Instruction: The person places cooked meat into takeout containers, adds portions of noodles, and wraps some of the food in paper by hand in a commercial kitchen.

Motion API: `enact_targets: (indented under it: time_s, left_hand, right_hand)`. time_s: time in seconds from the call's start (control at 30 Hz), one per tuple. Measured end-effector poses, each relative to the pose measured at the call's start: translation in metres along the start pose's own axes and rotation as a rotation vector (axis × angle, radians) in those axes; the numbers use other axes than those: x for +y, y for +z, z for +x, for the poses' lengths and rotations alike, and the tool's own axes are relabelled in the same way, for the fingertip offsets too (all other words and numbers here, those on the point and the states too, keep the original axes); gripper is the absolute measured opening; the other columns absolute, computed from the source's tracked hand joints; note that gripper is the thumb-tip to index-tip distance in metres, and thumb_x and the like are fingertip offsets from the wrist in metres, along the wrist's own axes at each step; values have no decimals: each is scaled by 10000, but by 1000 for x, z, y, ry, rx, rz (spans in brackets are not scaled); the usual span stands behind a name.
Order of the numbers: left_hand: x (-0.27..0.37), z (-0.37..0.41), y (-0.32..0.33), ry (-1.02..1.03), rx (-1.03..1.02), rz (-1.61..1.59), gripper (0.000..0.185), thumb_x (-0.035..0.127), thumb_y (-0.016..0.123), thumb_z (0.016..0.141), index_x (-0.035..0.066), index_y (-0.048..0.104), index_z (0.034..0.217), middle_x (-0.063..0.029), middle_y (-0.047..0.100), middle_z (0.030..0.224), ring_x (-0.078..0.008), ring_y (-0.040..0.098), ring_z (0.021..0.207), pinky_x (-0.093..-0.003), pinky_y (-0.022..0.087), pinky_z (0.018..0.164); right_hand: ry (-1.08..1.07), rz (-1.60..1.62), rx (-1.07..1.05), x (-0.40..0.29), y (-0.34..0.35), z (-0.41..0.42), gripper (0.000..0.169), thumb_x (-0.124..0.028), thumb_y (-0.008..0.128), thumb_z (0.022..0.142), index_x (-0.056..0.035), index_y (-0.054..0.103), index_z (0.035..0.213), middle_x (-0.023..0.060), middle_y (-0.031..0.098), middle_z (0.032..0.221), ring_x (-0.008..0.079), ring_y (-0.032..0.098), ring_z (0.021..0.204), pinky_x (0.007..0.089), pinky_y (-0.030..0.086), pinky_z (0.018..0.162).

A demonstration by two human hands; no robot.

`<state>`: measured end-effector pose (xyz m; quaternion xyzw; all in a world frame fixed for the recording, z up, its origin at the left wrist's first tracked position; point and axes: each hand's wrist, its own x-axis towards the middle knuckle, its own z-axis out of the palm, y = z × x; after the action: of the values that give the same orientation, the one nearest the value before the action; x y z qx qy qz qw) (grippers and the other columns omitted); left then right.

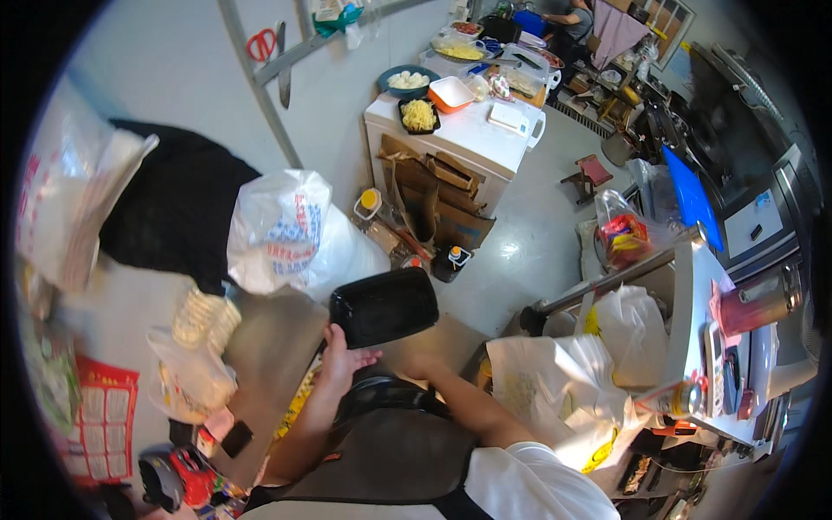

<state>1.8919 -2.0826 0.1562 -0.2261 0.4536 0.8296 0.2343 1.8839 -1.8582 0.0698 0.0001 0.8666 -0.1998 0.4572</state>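
Observation:
A black rectangular plastic tray (385, 308) is tilted in front of my body, with its hollow side facing up. My left hand (341, 363) grips its near left corner, with several fingers stretched out under the near edge. My right hand (419, 368) is blurred and sits low, just below the tray; its fingers cannot be made out. Close against my dark apron (396, 455), under both hands, is a shiny black curved object (390, 398), partly hidden by my forearms.
Left, a counter (266, 351) bears a large white plastic bag (286, 234) and noodle bundles (205, 318). Ahead, a white chest freezer (468, 140) holds a noodle tray (419, 116), an orange container (450, 95) and a scale (508, 118). White bags (552, 377) stand right. A person (575, 23) works far back.

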Motion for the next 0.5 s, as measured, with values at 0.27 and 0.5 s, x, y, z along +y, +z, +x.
enact_targets:
  time_s: [0.27,0.5]
  left_hand:
    - [61,144,68,24,-50,-50,518,480,410,1097,197,186,1468,-231,587,1260,-366,684,953,-475,591,814]
    - [111,320,203,-44,-151,-184,528,255,517,1066,200,172,1462,-261,525,1317,-425,674,998,-552,591,886]
  right_hand:
    - [125,-152,65,142,-90,133,413,-347,550,955,-89,713,1234,152,661,1344,360,608,1255,464,480,1057]
    - [112,116,335,263,-249,171,398,-404,613,941,-63,743,1099,184,748,1079,380,695,1038,447,553,924]
